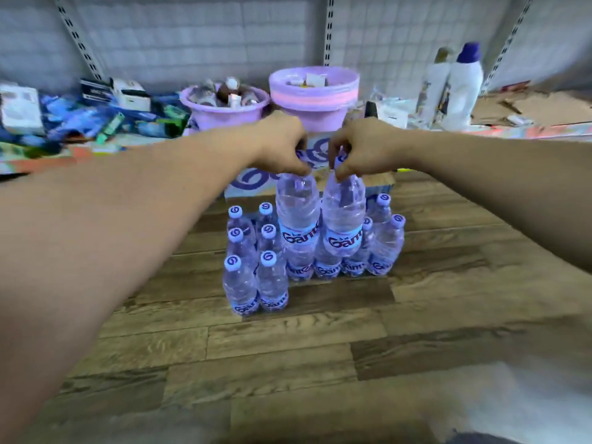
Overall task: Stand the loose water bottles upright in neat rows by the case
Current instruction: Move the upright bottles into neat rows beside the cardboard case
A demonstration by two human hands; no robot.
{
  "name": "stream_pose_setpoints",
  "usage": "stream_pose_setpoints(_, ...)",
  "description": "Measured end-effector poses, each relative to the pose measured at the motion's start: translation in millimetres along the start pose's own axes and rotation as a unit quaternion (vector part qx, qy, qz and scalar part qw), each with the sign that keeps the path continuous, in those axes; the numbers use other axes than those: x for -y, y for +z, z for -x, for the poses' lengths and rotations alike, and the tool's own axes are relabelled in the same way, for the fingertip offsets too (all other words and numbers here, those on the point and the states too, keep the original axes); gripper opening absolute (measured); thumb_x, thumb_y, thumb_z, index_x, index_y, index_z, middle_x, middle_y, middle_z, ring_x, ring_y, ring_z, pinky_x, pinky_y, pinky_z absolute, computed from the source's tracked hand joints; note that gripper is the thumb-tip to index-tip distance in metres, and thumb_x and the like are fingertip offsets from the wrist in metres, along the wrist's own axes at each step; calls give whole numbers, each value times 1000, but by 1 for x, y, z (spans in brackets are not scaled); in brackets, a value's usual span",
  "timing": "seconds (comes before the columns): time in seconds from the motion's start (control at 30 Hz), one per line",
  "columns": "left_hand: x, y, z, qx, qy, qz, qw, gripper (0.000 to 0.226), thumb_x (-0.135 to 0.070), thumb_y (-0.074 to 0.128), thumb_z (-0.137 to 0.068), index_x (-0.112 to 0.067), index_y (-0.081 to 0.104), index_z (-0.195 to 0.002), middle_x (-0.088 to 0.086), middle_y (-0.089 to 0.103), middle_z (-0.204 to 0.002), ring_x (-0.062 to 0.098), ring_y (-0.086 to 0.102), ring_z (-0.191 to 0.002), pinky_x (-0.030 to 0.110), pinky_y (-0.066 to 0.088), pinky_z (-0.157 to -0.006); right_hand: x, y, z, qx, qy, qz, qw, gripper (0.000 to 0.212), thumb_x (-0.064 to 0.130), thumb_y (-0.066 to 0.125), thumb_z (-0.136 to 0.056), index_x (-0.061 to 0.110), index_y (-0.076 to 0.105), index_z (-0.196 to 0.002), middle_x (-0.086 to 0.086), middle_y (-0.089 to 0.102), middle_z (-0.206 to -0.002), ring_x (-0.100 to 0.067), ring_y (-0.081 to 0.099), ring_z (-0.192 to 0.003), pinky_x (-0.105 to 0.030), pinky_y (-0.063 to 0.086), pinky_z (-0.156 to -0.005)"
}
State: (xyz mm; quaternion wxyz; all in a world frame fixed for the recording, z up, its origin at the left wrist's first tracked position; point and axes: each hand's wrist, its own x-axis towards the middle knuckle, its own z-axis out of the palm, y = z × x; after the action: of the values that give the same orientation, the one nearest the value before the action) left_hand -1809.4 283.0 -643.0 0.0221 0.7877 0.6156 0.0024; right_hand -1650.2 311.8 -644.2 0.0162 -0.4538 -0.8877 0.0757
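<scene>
So both bottles are up in the air right now, one per hand. The left hand (283, 149) has its fingers curled down round the cap and neck of a clear plastic water bottle with a pale blue label (298, 208). The right hand (362, 149) is pinching the top of a second identical bottle (344, 213) the same way. They hang just beside each other, and the right one leans in a bit at the top.

They're hovering over the standing bottles with lilac caps (253, 261), which sit in rows on the wood-pattern surface (288, 347) right in front of the white case with the purple swirl logo (248, 184).

My take on doing this bit well: the two left columns come one row closer to the camera than the rest, so I'd set this pair down next to that nearest pair to even up the front. Go straight down and level that tilted one first. Set the bases flat before letting go, because a neck grip lets the bottom swing and one bump could topple the neighbours.
</scene>
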Motion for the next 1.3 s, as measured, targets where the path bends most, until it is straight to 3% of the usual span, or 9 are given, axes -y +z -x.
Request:
stream_pose_setpoints(0.17, -31, 60, -21, 64, 25, 1, 998, 28, -29, 67, -77, -4, 63, -90, 12, 59, -83, 31, 55, -79, 34, 43, -70, -30, 47, 3, 83, 13, 4, 996, 26, 23, 73, -73, 15, 64, -96, -7, 70, -83, -23, 63, -75, -19, 39, -54)
stream_pose_setpoints(0.37, -27, 133, -18, 131, 16, 6, 991, 23, -28, 61, -79, -9, 48, -75, 12, 52, -78, 32, 51, -75, 37, 46, -68, -43, 100, 5, 141, 30, -7, 990, 20, 19, 70, -77, 15, 59, -94, 1, 61, -62, -18, 59, -59, -18, 38, -50)
stream_pose_setpoints(0.43, -24, 152, -16, 146, 10, 16, 989, 21, -27, 60, -79, -9, 49, -75, 14, 54, -81, 34, 57, -81, 39, 49, -70, -44, 118, 2, 153, 32, -22, 987, 18, 17, 69, -77, 16, 57, -90, -7, 69, -77, -17, 57, -59, -24, 44, -56)
stream_pose_setpoints(0.5, -20, 167, -14, 155, 5, 14, 988, 22, -27, 60, -80, -6, 55, -84, 16, 58, -89, 35, 59, -89, 39, 49, -72, -42, 133, -2, 155, 31, -29, 987, 21, 16, 69, -77, 12, 60, -95, -10, 70, -90, -19, 56, -70, -27, 44, -66)
stream_pose_setpoints(0.63, -11, 189, -14, 174, -19, 20, 984, 32, -30, 61, -82, -6, 55, -102, 16, 55, -107, 37, 58, -97, 40, 50, -77, -35, 151, -10, 165, 18, -20, 986, 31, 17, 69, -80, 5, 59, -106, -4, 56, -88, -20, 48, -81, -28, 33, -54)
stream_pose_setpoints(0.73, -10, 200, -17, 168, -21, 24, 985, 34, -31, 60, -83, -6, 53, -106, 17, 52, -116, 38, 58, -101, 43, 51, -82, -36, 160, -17, 167, 22, -17, 986, 34, 19, 69, -80, 7, 57, -109, -2, 51, -91, -25, 52, -88, -26, 34, -64)
stream_pose_setpoints(0.97, -7, 213, -23, 164, -35, 26, 985, 36, -31, 62, -84, -6, 51, -107, 15, 50, -117, 37, 58, -100, 39, 45, -73, -40, 175, -22, 171, 26, -23, 985, 32, 17, 69, -79, 5, 56, -106, -4, 51, -92, -25, 52, -87, -28, 36, -67)
stream_pose_setpoints(1.2, -4, 213, -25, 156, -27, 35, 987, 27, -29, 64, -78, -13, 47, -92, 12, 55, -107, 34, 58, -97, 38, 47, -71, -42, 189, -19, 158, 40, -55, 985, 31, 12, 68, -78, 6, 56, -106, -4, 49, -94, -22, 46, -85, -28, 36, -67)
stream_pose_setpoints(1.3, -3, 216, -25, 164, -36, 33, 985, 32, -32, 60, -81, -11, 46, -101, 12, 53, -112, 34, 57, -100, 36, 44, -70, -43, 190, -16, 156, 33, -43, 986, 33, 15, 66, -81, 7, 53, -110, -7, 46, -99, -24, 46, -88, -30, 39, -70)
